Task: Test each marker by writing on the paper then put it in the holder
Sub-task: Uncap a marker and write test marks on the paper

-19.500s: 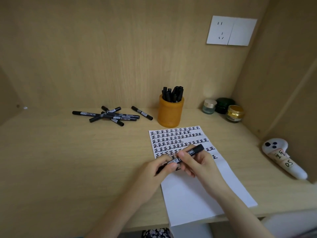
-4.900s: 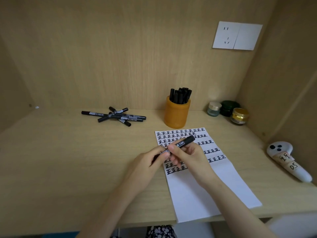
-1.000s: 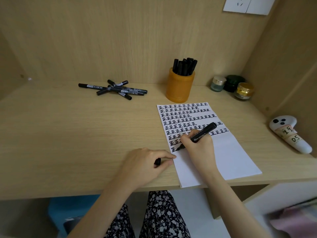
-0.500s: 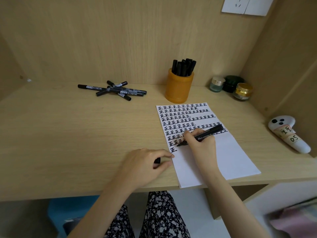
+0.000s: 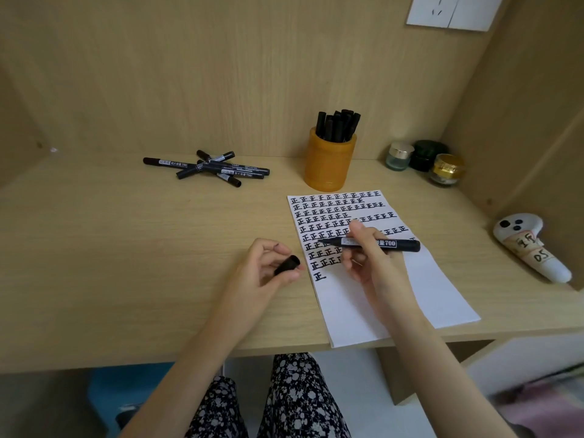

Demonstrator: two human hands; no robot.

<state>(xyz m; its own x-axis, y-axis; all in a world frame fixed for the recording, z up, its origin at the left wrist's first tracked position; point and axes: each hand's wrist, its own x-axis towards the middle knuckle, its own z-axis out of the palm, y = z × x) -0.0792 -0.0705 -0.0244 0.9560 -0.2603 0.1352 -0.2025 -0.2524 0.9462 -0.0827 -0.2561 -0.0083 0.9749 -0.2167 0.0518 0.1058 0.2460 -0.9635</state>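
Observation:
My right hand (image 5: 368,254) grips an uncapped black marker (image 5: 385,244), held level above the white paper (image 5: 395,289) with its tip pointing left. My left hand (image 5: 265,270) pinches the marker's black cap (image 5: 287,264), its open end turned toward the tip, a short gap away. The paper carries rows of black characters, with a single one at the lower left. The orange holder (image 5: 328,162) stands behind the paper with several black markers in it. A loose pile of black markers (image 5: 208,167) lies at the back left of the desk.
Three small jars (image 5: 423,159) sit at the back right corner. A white controller (image 5: 531,245) lies by the right wall. The wooden desk (image 5: 126,248) ends just below the paper, with my patterned trousers beneath.
My right hand lifted the marker off the paper and turned it level after writing the last character. My left hand rose from the desk and brought the cap up toward the tip.

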